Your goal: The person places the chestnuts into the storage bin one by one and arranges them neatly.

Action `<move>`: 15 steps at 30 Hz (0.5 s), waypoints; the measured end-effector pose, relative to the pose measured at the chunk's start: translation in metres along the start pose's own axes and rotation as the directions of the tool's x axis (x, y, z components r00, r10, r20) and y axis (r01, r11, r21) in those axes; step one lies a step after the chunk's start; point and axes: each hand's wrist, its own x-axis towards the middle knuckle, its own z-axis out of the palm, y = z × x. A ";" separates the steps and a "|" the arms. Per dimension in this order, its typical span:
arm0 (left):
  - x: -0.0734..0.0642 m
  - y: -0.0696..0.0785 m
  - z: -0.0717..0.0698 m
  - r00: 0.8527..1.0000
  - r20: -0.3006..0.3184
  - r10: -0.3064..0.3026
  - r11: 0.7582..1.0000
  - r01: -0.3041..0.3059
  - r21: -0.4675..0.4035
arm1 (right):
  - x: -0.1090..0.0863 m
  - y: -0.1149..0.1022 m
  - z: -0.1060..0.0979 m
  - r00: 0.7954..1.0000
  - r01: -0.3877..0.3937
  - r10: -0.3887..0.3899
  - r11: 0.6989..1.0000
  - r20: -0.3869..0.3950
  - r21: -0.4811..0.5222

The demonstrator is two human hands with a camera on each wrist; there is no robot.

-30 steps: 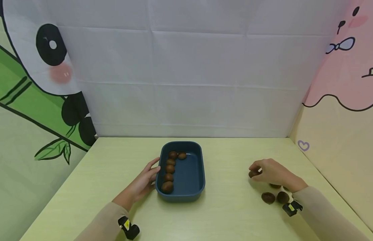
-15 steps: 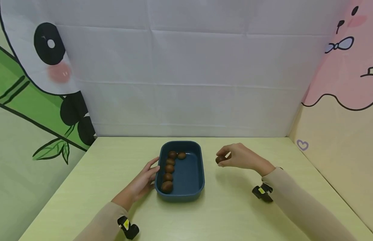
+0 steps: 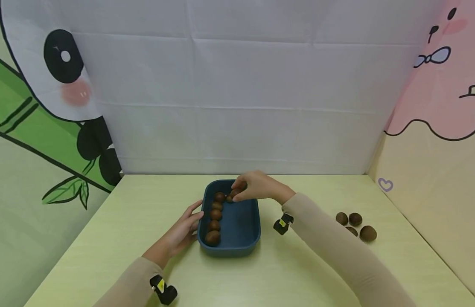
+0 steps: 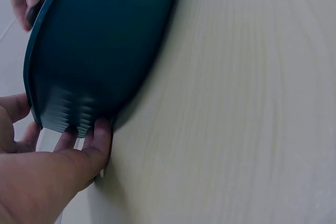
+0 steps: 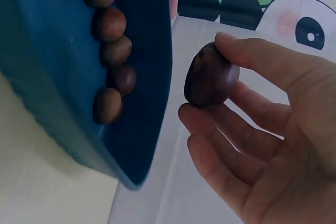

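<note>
My right hand [image 3: 258, 185] pinches a brown chestnut [image 5: 210, 76] between thumb and fingertips, over the far right part of a blue rectangular box [image 3: 237, 248]. In the head view the fingers partly cover this chestnut. Inside the box, several chestnuts [image 3: 216, 215] form a row along the left wall, and a smaller chestnut [image 3: 229, 198] lies at the far end, close to my right fingertips. My left hand [image 3: 178, 234] rests against the box's left side. In the left wrist view its fingers [image 4: 100, 135] touch the outer wall.
Several loose chestnuts [image 3: 368, 233] lie on the right of the pale wooden table [image 3: 298, 273], one partly hidden by the right sleeve. A white sheet [image 3: 252, 106] stands behind the table. Each wrist carries a small black camera [image 3: 163, 290].
My right hand has lifted the chestnut off the table from the group at the right and carried it left, over the box. My left hand and the box have stayed in place.
</note>
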 end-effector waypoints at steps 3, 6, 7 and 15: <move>-0.001 0.000 0.000 1.000 0.008 -0.001 1.000 0.001 -0.007 | 0.016 -0.002 0.007 1.000 -0.024 0.024 1.000 0.009 -0.016; -0.001 -0.001 -0.001 1.000 0.015 -0.002 1.000 0.002 -0.013 | 0.030 0.000 0.014 0.998 -0.062 0.063 0.998 0.013 -0.027; -0.002 -0.001 -0.001 1.000 0.016 -0.002 1.000 0.002 -0.014 | 0.034 0.002 0.017 0.997 -0.073 0.073 0.997 0.014 -0.024; -0.001 0.000 -0.001 1.000 0.016 0.000 1.000 0.000 -0.015 | 0.053 0.020 0.037 0.982 -0.183 0.184 0.983 0.038 -0.035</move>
